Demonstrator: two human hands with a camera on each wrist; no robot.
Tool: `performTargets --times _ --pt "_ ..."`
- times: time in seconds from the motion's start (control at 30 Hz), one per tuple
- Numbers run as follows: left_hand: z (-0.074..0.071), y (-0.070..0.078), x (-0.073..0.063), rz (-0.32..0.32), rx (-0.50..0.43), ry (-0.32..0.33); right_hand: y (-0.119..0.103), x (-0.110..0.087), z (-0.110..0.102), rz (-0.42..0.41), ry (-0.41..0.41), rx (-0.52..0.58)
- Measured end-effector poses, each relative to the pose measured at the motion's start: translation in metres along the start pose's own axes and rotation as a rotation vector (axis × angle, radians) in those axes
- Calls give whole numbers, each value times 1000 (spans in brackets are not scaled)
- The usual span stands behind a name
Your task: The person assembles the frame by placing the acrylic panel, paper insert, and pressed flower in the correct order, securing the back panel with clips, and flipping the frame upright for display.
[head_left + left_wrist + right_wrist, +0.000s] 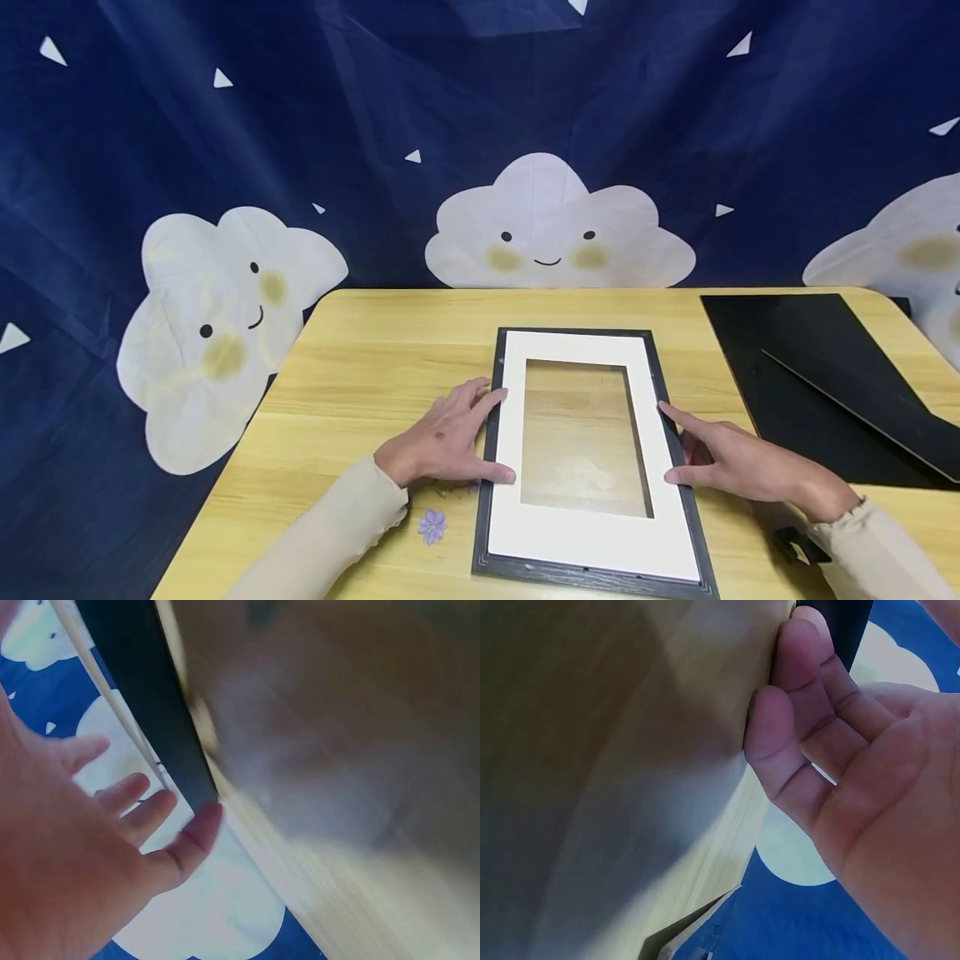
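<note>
A black picture frame point(592, 584) lies flat on the wooden table, with a white mat point(585, 533) set inside its rim. Through the mat's window, a clear pane shows the wood grain beneath. My left hand point(442, 437) spans the frame's left side, thumb on the mat and fingers spread along the edge. In the left wrist view, its fingers point(199, 836) reach the dark frame side. At the right side my right hand point(750, 462) touches the edge with forefinger and thumb extended. Its other fingers point(772, 724) bend against the side in the right wrist view.
A purple flower point(432, 527) lies left of the frame, with small stems partly hidden under my left hand. Toward the right is a black board point(795, 333) with a raised, stand-like strip point(862, 400). A blue cloud-patterned cloth point(480, 100) hangs behind the table.
</note>
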State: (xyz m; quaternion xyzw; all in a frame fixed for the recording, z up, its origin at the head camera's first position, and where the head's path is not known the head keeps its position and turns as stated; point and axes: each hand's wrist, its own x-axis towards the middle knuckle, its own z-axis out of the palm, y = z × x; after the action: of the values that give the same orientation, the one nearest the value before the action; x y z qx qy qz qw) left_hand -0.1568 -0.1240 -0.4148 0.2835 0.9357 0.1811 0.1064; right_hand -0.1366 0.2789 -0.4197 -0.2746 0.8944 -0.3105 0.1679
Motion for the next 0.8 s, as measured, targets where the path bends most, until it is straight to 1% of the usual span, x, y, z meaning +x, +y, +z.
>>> performTargets --times 0.07,0.1,0.2,0.3,0.5,0.8 --pt "-1 -3 2 21 37 -32 0 1 0 6 -5 4" --pt "-1 -4 2 21 44 -52 0 1 0 8 -7 5" --pt "0 -6 3 9 59 -95 0 2 0 8 -11 7" --pt "1 -5 5 -2 72 -115 0 2 -1 -4 -10 8" --pt "5 -3 7 -15 85 -131 1 2 -1 -35 -1 2" --pt "6 1 7 -39 102 -125 1 3 -1 -43 -4 -1"
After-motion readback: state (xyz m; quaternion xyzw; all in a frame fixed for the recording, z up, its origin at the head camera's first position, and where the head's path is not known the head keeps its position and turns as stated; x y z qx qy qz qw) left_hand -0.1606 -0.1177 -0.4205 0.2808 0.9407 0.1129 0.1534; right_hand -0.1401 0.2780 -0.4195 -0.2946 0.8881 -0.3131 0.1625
